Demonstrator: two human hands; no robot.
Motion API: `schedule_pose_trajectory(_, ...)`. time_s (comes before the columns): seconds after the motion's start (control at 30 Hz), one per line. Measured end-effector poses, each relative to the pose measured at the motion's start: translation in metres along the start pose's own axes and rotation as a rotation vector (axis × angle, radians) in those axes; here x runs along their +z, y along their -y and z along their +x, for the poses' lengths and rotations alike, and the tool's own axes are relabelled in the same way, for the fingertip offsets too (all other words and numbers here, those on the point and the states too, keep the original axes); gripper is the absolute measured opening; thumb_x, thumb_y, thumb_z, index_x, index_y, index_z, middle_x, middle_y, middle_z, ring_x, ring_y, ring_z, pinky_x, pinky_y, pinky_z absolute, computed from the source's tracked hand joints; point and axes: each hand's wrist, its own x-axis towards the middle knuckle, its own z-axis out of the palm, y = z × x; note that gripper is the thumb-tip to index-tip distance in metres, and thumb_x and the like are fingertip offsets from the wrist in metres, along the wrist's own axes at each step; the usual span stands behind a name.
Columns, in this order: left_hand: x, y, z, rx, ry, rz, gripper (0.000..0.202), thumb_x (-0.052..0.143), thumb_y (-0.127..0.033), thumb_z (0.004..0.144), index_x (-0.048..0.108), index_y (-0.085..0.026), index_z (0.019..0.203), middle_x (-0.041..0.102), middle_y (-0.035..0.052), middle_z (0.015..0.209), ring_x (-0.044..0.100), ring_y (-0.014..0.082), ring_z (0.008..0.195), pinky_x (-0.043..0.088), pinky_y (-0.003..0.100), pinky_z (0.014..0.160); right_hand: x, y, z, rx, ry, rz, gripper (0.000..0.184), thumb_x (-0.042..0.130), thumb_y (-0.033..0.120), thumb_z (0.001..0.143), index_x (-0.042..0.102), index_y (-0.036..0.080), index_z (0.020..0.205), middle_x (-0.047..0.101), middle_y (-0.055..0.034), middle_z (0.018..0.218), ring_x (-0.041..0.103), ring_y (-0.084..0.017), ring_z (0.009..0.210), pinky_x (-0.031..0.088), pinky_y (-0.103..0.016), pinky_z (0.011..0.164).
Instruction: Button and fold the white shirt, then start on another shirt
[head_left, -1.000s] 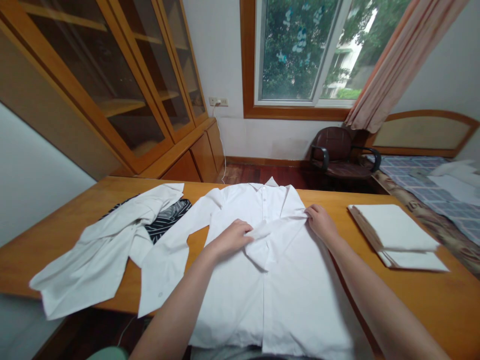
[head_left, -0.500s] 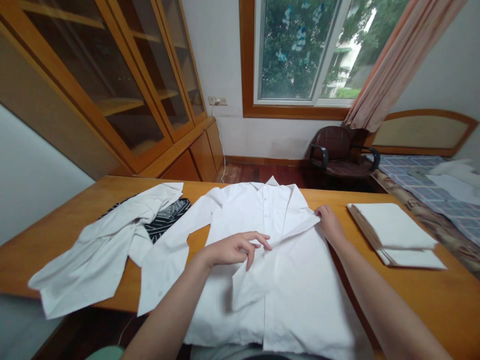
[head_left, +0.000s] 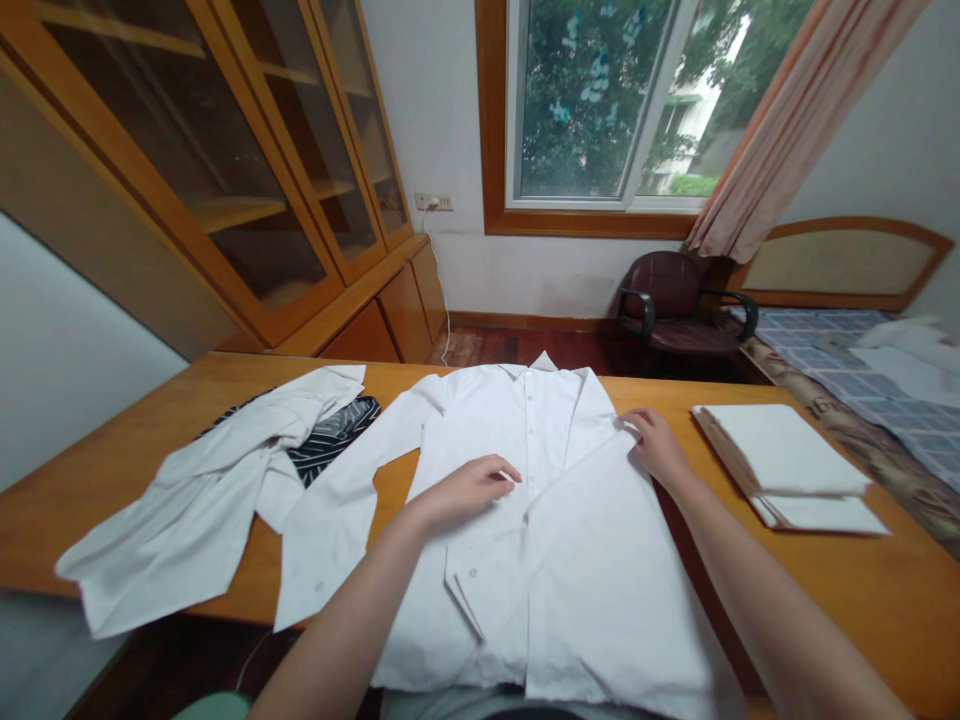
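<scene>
A white button-up shirt (head_left: 480,430) lies front up on the table, its collar at the far edge. The sleeve on my left stretches outward, and the other sleeve (head_left: 555,510) is folded diagonally across the front, its buttoned cuff near the lower middle. My left hand (head_left: 480,487) is over the shirt's middle, fingers loosely bent and holding nothing; whether it touches the cloth I cannot tell. At the right edge, beside the sleeve fold, my right hand (head_left: 654,445) rests with fingers extended and apart on the fabric.
A crumpled white garment (head_left: 187,490) lies over a black-and-white striped cloth (head_left: 330,440) on the left of the wooden table (head_left: 135,430). A stack of folded white cloth (head_left: 780,450) sits at the right. Beyond stand a glass-door cabinet (head_left: 300,180), a chair (head_left: 667,300) and a bed (head_left: 840,340).
The folded sleeve has come down flat across the shirt front, its cuff now lying loose. My left hand has let go of it and shifted slightly left. My right hand's fingers have loosened from the fold.
</scene>
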Motion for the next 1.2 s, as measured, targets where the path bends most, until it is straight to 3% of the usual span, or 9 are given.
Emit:
schedule_pose_trajectory(0.07,0.003,0.009,0.004,0.02,-0.064,0.168,0.027,0.059,-0.038,0.087,0.071,-0.021,0.105,0.068,0.0085,0.113,0.063,0.0216,0.102,0.048,0.032,0.091,-0.006,0.009,-0.003,-0.057,0.009,-0.059,0.054,0.047,-0.001,0.07,0.069,0.021,0.114,0.062,-0.0107,0.121,0.055,-0.027,0.114,0.045,-0.042,0.099)
schedule_pose_trajectory(0.2,0.009,0.019,0.004,-0.005,0.056,0.259,0.031,0.057,-0.036,0.087,0.07,-0.023,0.111,0.071,0.0053,0.107,0.065,0.0212,0.095,0.048,0.03,0.083,-0.014,0.04,-0.01,-0.245,0.077,-0.104,0.059,0.053,0.003,0.072,0.065,0.024,0.126,0.063,-0.0096,0.128,0.051,-0.029,0.123,0.036,-0.05,0.109)
schedule_pose_trajectory(0.3,0.014,0.019,0.001,-0.02,0.072,0.316,0.03,0.055,-0.032,0.086,0.071,-0.023,0.11,0.072,0.0037,0.096,0.065,0.0199,0.084,0.047,0.028,0.075,-0.015,0.067,-0.017,-0.407,0.187,-0.067,0.065,0.055,0.003,0.067,0.064,0.026,0.128,0.066,-0.0077,0.124,0.052,-0.027,0.124,0.029,-0.053,0.115)
schedule_pose_trajectory(0.43,0.02,0.015,-0.002,-0.035,0.083,0.414,0.029,0.057,-0.028,0.08,0.072,-0.023,0.105,0.07,0.0024,0.087,0.062,0.02,0.078,0.043,0.027,0.069,-0.015,0.086,-0.027,-0.523,0.198,0.006,0.061,0.054,0.002,0.067,0.068,0.026,0.121,0.07,-0.0069,0.113,0.058,-0.026,0.113,0.034,-0.052,0.112)
schedule_pose_trajectory(0.63,0.033,0.013,-0.015,-0.071,0.051,0.471,0.016,0.065,-0.033,0.076,0.07,-0.022,0.086,0.068,0.0025,0.091,0.061,0.02,0.08,0.04,0.027,0.067,-0.034,0.076,-0.046,-0.483,0.09,0.036,0.051,0.05,0.003,0.077,0.068,0.026,0.118,0.07,-0.0088,0.107,0.059,-0.026,0.101,0.048,-0.044,0.091)
schedule_pose_trajectory(0.83,0.045,0.011,-0.029,-0.04,-0.015,0.531,0.028,0.053,-0.04,0.09,0.064,-0.02,0.075,0.064,0.0042,0.085,0.058,0.0209,0.083,0.038,0.029,0.071,-0.053,0.063,-0.073,-0.466,0.071,0.023,0.046,0.051,0.008,0.078,0.068,0.025,0.117,0.07,-0.0099,0.107,0.06,-0.027,0.1,0.05,-0.044,0.09)
schedule_pose_trajectory(1.07,0.049,0.003,-0.048,-0.079,0.14,0.5,0.008,0.063,-0.03,0.079,0.062,-0.022,0.082,0.062,0.0006,0.089,0.056,0.0177,0.079,0.037,0.027,0.067,-0.058,0.058,-0.083,-0.383,0.209,0.013,0.046,0.05,0.008,0.077,0.069,0.022,0.117,0.068,-0.0116,0.114,0.062,-0.027,0.105,0.049,-0.044,0.093)
schedule_pose_trajectory(1.2,0.051,0.003,-0.052,-0.039,0.137,0.459,0.008,0.055,-0.022,0.081,0.061,-0.022,0.086,0.063,0.0009,0.093,0.057,0.0172,0.083,0.041,0.026,0.073,-0.062,0.059,-0.078,-0.368,0.282,0.034,0.044,0.047,0.007,0.08,0.072,0.023,0.112,0.072,-0.0099,0.11,0.065,-0.024,0.098,0.052,-0.039,0.09)
